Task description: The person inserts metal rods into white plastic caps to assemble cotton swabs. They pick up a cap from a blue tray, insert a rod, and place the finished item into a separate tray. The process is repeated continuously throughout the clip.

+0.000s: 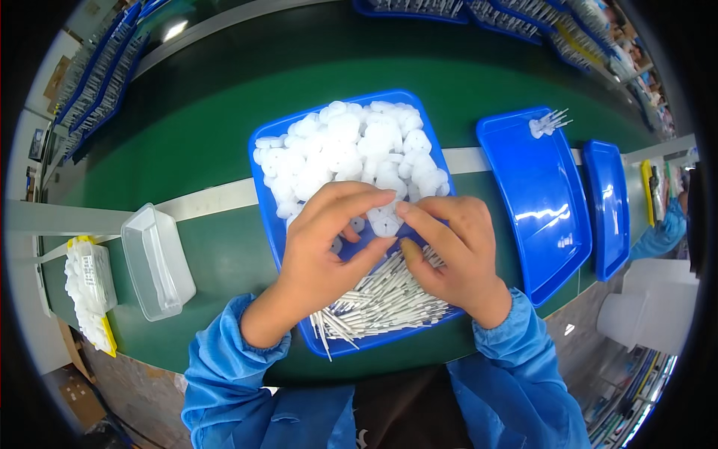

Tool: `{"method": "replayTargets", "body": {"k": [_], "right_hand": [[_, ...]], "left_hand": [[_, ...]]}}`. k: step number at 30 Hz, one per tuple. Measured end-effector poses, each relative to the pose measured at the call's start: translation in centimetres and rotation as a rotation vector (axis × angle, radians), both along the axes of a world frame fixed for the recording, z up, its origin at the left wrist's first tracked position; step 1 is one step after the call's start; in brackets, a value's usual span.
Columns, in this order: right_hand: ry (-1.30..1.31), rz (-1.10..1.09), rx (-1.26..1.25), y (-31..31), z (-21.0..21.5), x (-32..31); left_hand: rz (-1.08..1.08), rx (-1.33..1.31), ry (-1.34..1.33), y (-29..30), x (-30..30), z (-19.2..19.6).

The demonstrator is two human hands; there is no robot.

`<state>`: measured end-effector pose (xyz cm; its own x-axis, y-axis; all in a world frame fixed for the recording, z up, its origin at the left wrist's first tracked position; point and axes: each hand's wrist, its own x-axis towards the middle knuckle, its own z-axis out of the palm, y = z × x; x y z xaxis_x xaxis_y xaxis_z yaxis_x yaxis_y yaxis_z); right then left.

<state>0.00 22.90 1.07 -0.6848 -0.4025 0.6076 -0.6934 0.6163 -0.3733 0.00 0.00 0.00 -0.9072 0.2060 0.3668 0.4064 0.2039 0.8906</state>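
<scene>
Between my two hands is a white, lobed plastic piece [384, 223] with small holes, above the middle of a blue tray [270, 217]. My left hand [321, 238] grips its edge between thumb and index finger. From the other side, my right hand [458, 251] pinches at the same piece; whether a thin stick is also in those fingertips I cannot make out. Many similar white pieces [340, 142] are heaped in the tray's far part. Beneath my hands, a pile of thin white-and-grey sticks [381, 303] fills the near part, some poking over the rim.
On the right, a blue tray [535, 224] carries one white piece with sticks [548, 123] at its far end; a narrower blue tray [607, 209] lies beyond. To the left are a clear plastic box [158, 262] and bagged white pieces [88, 292]. Loaded blue trays [105, 82] stand far left.
</scene>
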Motion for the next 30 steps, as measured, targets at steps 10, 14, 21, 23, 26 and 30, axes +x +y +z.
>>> {"method": "replayTargets", "body": {"k": [10,14,21,23,26,30], "right_hand": [[-0.001,0.039,-0.034,0.4,-0.5,0.7],[0.012,0.053,0.032,0.4,0.2,0.6],[-0.088,-0.066,0.045,0.8,1.0,1.1],[-0.059,-0.123,0.070,1.8,1.5,1.8],[-0.130,0.030,0.191,3.8,1.5,3.1],[-0.201,0.073,0.142,4.0,-0.9,5.9]], "left_hand": [[0.020,-0.018,0.001,-0.3,0.3,0.2],[-0.014,-0.008,-0.001,-0.1,0.2,0.2],[-0.119,0.004,-0.037,-0.4,0.0,0.1],[-0.115,0.022,-0.078,-0.3,0.1,0.6],[-0.180,0.005,0.007,-1.2,-0.5,-0.8],[-0.162,0.037,-0.109,-0.7,-0.5,0.3]]}}
